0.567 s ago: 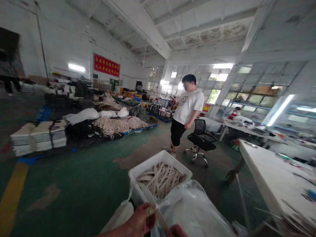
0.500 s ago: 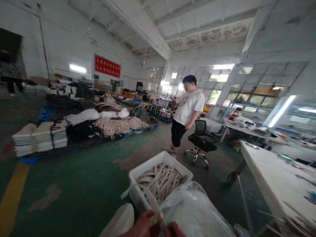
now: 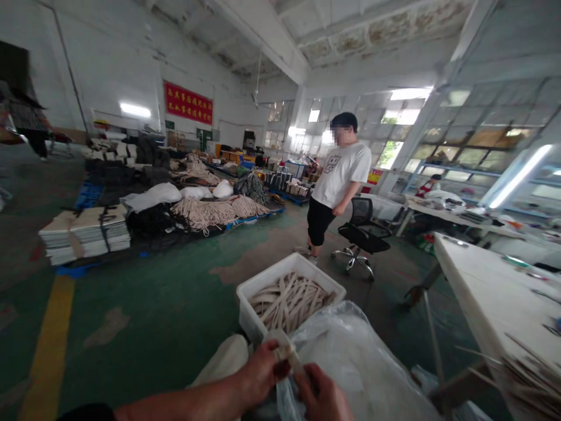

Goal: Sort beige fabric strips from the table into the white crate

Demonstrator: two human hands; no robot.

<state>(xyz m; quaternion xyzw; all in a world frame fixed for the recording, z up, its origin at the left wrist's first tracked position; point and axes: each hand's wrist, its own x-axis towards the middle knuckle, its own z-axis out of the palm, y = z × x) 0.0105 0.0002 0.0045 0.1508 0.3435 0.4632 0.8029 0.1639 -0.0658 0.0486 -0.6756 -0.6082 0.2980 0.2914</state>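
A pale fabric strap [image 3: 299, 369] runs between my two hands at the bottom of the view. My left hand [image 3: 259, 374] pinches it near a fold or loop. Closed around the strap's lower stretch is my right hand [image 3: 325, 393]. Just beyond them stands a white plastic bin [image 3: 253, 313], holding many similar beige straps [image 3: 291, 298] in a loose tangle. A large clear plastic bag [image 3: 350, 362] with pale contents lies against the bin, right of my hands. Part of the strap is hidden by my fingers.
A person in a white shirt [image 3: 342, 175] stands behind the bin, beside a black office chair [image 3: 363, 234]. A white worktable [image 3: 486, 286] extends along the right. Bundled stacks [image 3: 85, 234] and heaped cords [image 3: 205, 213] lie on pallets at left.
Both hands have come higher into view, with the strap between them now bent into a small loop. The strap end that hung over the bin's near edge is gone from there.
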